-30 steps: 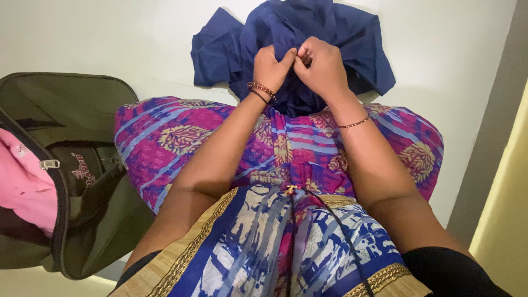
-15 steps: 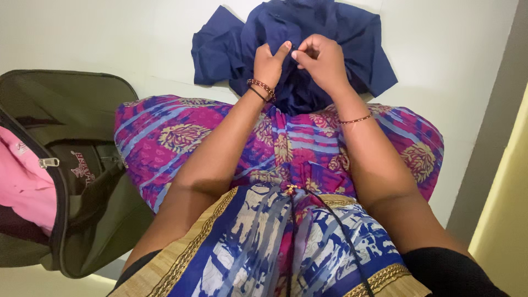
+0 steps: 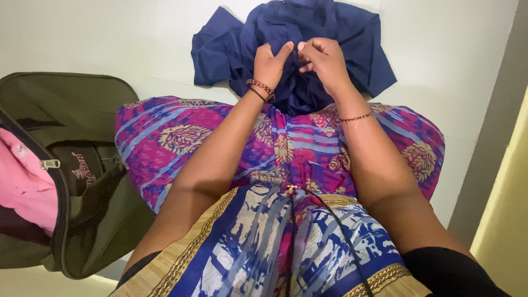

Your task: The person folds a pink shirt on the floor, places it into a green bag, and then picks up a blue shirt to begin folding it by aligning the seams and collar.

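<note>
Honestly, both my left hand (image 3: 270, 61) and right hand (image 3: 322, 59) pinch the navy garment (image 3: 308, 33) by fingertips; that thin fold between them could slip free.

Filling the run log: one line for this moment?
left hand: pinching navy garment | right hand: pinching same | olive bag: open, left

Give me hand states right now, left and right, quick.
Left hand: closed, fingers pinching the navy blue garment.
Right hand: closed, fingers pinching the same garment, right beside the left.
</note>
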